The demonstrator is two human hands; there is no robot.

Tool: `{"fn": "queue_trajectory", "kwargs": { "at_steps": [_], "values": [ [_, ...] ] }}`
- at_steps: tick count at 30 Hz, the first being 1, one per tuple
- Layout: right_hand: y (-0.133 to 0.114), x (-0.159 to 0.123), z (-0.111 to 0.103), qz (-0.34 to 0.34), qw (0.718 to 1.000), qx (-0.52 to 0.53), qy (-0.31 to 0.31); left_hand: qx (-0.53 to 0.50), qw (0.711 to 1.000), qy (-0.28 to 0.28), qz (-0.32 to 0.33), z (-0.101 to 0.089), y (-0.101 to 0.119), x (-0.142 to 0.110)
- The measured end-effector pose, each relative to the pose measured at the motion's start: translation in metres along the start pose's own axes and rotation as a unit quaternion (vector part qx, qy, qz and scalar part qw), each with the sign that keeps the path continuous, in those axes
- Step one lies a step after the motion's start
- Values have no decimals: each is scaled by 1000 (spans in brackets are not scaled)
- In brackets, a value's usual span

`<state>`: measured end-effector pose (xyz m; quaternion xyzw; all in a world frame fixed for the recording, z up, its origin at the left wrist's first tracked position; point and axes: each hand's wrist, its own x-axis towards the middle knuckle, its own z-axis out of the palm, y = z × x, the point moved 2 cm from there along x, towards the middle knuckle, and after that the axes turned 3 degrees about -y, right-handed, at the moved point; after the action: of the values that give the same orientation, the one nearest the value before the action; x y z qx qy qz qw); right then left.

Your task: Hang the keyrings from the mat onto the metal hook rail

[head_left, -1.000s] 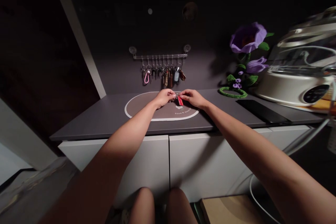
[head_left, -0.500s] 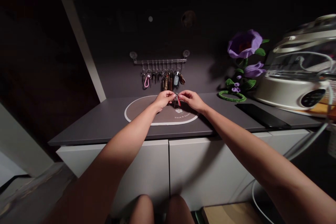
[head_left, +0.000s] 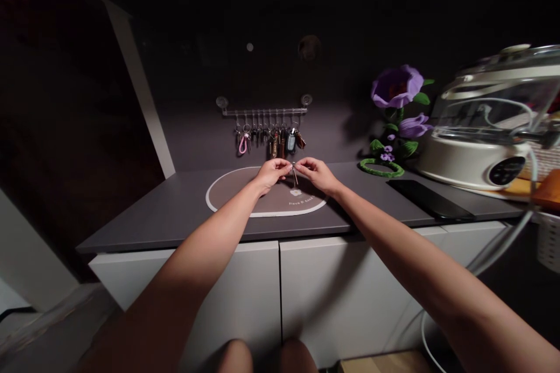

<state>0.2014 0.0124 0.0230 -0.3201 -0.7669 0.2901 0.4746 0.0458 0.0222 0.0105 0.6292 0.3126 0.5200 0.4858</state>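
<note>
My left hand (head_left: 272,174) and my right hand (head_left: 318,174) meet above the oval brown mat (head_left: 227,186) with a white rim. Thumb and fingers of both pinch the top of a small bunch of keys (head_left: 295,176), which dangles between them. The ring at the top is mostly covered by fingertips. Just behind, a clear hook rail (head_left: 265,112) on the dark wall carries several key sets, among them a pink loop (head_left: 244,144) and a grey car key fob (head_left: 291,140).
Right of the mat a black flat slab (head_left: 429,199) lies on the grey counter (head_left: 144,204). Behind it stand a purple artificial flower (head_left: 396,90) with a green ring base and a cream appliance (head_left: 468,157) with a clear cover. A white cable (head_left: 503,253) hangs over the counter's edge.
The keys have turned between my fingers: a red piece that showed beside my right fingertips is no longer visible. My fingertips are closer together. The view has tilted slightly upward.
</note>
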Motion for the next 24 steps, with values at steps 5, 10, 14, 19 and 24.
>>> {"fn": "queue_trajectory", "kwargs": {
  "at_steps": [5,10,14,19,24],
  "values": [
    [2,2,-1,-2,999,33,3,17,1000,12,7,-2,-2,2],
    [10,9,-6,26,995,90,24,92,994,58,-4,-5,-9,4],
    [11,26,-17,45,986,140,72,123,988,91,-17,-5,-13,4],
    [5,62,-36,46,979,135,148,127,986,102,-36,-2,-12,3],
    [9,102,-47,43,978,99,176,120,987,95,-41,-1,-13,4]
  ]
}}
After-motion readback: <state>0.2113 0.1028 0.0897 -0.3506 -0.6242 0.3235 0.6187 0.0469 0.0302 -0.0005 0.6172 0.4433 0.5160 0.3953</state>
